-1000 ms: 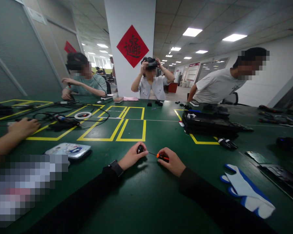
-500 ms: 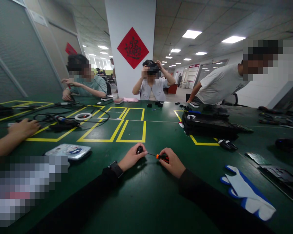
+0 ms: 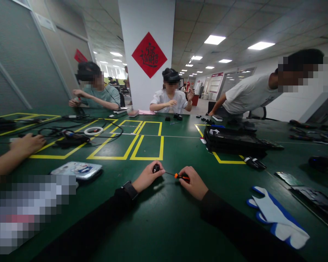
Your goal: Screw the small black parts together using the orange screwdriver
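My left hand (image 3: 148,177) is closed around a small black rounded part (image 3: 156,168), whose exact kind I cannot make out. In my right hand (image 3: 194,183) is a screwdriver (image 3: 183,177) with a black and orange handle, gripped between thumb and fingers. Its thin shaft points left and reaches the fingertips of my left hand, at the black part. The tip itself is hidden there. Both hands are just above the green table (image 3: 164,222).
A patterned case (image 3: 78,170) lies left, near another person's hand (image 3: 27,145). Black cables (image 3: 68,136) and a white ring (image 3: 93,131) are beyond. Stacked black trays (image 3: 232,140) stand right. A white-blue glove (image 3: 278,216) lies front right. Several people are around the table.
My hands and the screwdriver hold almost the same position. Across the table, the person in the middle has lowered both hands from the headset. The person at right leans slightly lower.
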`<state>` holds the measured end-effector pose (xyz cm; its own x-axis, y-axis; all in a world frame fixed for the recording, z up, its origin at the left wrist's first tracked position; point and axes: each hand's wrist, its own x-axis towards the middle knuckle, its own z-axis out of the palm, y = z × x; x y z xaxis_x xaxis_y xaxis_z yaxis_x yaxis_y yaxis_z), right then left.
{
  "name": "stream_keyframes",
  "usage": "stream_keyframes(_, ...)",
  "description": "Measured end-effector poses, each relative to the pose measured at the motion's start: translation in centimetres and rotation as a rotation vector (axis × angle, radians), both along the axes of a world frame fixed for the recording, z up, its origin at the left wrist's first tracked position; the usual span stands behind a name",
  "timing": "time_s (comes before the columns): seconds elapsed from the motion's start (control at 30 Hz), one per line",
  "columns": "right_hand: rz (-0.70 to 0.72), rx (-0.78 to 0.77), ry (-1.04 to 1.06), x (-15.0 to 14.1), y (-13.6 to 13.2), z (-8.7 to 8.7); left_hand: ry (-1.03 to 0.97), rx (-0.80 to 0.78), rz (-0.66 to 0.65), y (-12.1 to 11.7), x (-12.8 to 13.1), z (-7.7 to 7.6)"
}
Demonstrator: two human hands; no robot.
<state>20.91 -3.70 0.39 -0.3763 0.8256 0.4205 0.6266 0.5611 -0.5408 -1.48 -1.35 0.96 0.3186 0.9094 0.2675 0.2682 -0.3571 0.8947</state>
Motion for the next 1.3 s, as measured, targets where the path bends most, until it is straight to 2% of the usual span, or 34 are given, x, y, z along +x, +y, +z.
stream_keyframes(0.57, 0.022, 0.009, -0.018, -0.03, 0.11, 0.11, -0.004, 0.012, -0.009, 0.28, -0.08, -0.21)
stream_keyframes(0.93, -0.03, -0.03, 0.012, -0.05, 0.06, -0.15, 0.005, 0.002, -0.015, -0.08, -0.02, 0.29)
stream_keyframes(1.17, 0.035, -0.014, -0.032, -0.06, 0.03, 0.36, -0.012, 0.0, -0.029, 0.15, -0.04, -0.02)
stream_keyframes(1.3, 0.025, -0.02, 0.007, -0.12, -0.05, 0.16, -0.007, 0.003, 0.007, 0.1, 0.02, -0.01)
